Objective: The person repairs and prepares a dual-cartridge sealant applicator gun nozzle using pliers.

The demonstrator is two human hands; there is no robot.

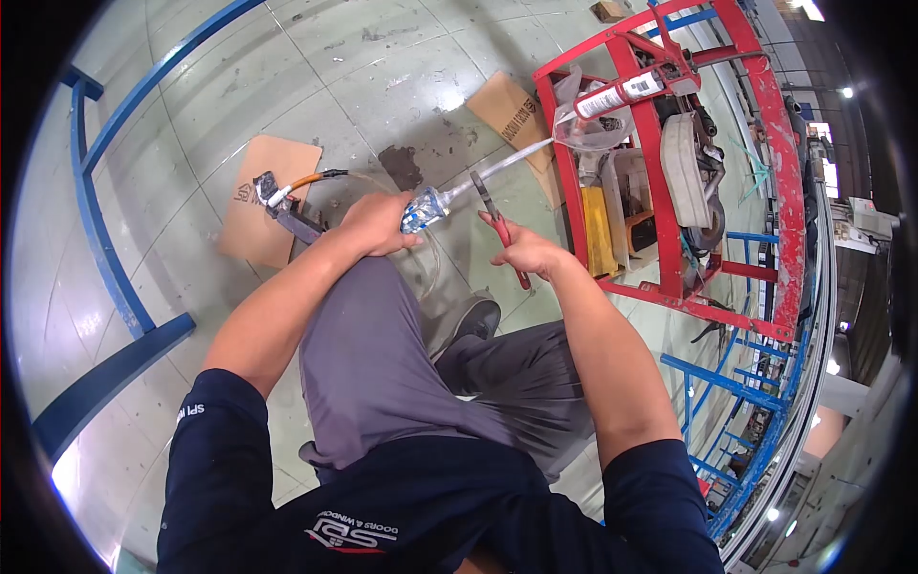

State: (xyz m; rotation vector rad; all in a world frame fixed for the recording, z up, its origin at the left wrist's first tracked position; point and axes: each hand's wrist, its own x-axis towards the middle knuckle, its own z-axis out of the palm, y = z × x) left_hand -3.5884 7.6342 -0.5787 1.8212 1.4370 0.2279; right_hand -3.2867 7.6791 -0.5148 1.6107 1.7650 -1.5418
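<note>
My left hand [378,225] is closed at the near end of a long pale rod [512,161], where a shiny blue-and-clear part [425,209] shows just past the fingers. The rod slants up and right toward the red cart. My right hand [529,253] grips red-handled pliers [498,226], their dark jaws up against the rod in this view. Below the left wrist, a dark tool with an orange cable [308,181] lies on a piece of cardboard [256,230].
A red metal cart [675,191] on the right carries a sealant tube [620,96], a yellow item [599,230] and a rolled pale strap [685,172]. More cardboard [505,107] lies beside it. A blue metal frame [105,253] stands at left, and blue racks [732,383] at right.
</note>
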